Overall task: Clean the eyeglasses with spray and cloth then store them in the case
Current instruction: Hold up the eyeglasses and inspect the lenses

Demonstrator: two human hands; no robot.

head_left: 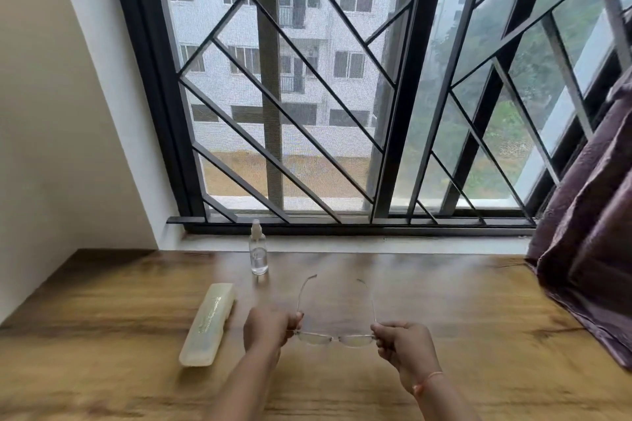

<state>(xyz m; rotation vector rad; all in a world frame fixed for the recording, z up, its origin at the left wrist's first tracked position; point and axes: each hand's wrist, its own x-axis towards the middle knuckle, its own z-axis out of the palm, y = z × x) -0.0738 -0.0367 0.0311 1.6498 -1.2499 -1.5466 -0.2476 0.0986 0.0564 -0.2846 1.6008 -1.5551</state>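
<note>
Thin rimless eyeglasses (pixel 337 338) are held just above the wooden table (pixel 461 335), their arms unfolded and pointing away from me. My left hand (pixel 270 328) pinches the left hinge and my right hand (pixel 403 343) pinches the right hinge. To the left lies a pale translucent glasses case (pixel 208 323), closed, lengthwise on the table. A small clear spray bottle (pixel 258 249) stands upright behind it near the window sill. No cloth is in view.
A barred window (pixel 307 96) rises right behind the table, with a light sill (pixel 376 244) along its base. A purple curtain (pixel 588 215) hangs at the right and drapes onto the table. A cream wall (pixel 51 113) bounds the left side.
</note>
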